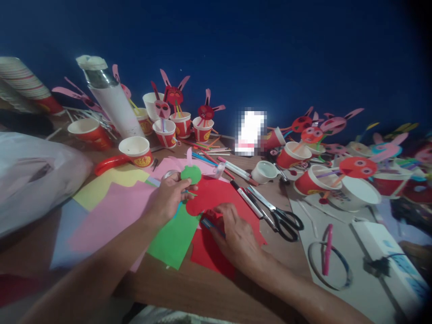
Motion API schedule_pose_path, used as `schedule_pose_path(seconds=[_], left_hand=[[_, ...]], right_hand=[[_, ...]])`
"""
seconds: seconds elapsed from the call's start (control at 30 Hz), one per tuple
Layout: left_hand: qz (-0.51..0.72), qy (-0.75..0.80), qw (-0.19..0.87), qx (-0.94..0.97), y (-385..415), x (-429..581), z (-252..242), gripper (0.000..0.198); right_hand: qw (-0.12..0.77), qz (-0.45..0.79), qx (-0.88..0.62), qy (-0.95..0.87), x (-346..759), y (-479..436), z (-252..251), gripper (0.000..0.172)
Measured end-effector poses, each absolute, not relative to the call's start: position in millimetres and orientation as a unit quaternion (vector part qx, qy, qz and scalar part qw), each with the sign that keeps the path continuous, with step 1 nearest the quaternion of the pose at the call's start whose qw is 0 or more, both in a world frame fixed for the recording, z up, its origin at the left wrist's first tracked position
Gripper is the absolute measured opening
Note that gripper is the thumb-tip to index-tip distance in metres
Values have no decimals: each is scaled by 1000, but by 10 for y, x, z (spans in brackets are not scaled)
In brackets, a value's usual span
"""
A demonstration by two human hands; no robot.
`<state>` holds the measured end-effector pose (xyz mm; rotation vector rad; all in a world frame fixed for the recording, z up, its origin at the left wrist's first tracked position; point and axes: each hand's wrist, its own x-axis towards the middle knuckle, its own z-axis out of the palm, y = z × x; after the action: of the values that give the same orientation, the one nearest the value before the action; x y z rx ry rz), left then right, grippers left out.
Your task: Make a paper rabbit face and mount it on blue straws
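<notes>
My left hand (170,198) pinches a round green paper cut-out (191,174) with a pink paper ear (189,156) standing up from its top. A red paper circle (194,207) is just below that hand. My right hand (238,231) is curled low over the red paper (222,198), its fingers bent around a slim blue stick-like thing (209,223); blur hides what kind it is. Under and between the hands is a green sheet (173,240). To the left lie pink (116,216) and yellow (108,182) sheets.
Black-handled scissors (278,213) and markers (248,201) lie right of the red paper. Paper cups (135,148) with rabbit figures (173,94) line the back. A tilted bottle (113,103) stands back left, a plastic bag (37,175) far left, a power strip (388,256) right.
</notes>
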<state>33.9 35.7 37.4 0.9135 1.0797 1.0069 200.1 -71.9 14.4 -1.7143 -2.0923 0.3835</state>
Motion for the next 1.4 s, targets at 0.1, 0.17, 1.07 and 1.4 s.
schedule_pose_path(seconds=[0.1, 0.17, 1.07, 1.4], left_hand=[[446, 472, 650, 395, 348, 352, 388, 24], [448, 470, 653, 390, 346, 360, 387, 25], [401, 423, 749, 314, 31, 619, 428, 21], [409, 401, 762, 301, 7, 626, 467, 15]], right_hand=[[169, 102, -618, -761, 1963, -734, 144, 27], [148, 101, -623, -762, 1955, -732, 143, 27], [518, 360, -552, -545, 2000, -401, 293, 30], [518, 358, -560, -537, 1998, -408, 275, 31]])
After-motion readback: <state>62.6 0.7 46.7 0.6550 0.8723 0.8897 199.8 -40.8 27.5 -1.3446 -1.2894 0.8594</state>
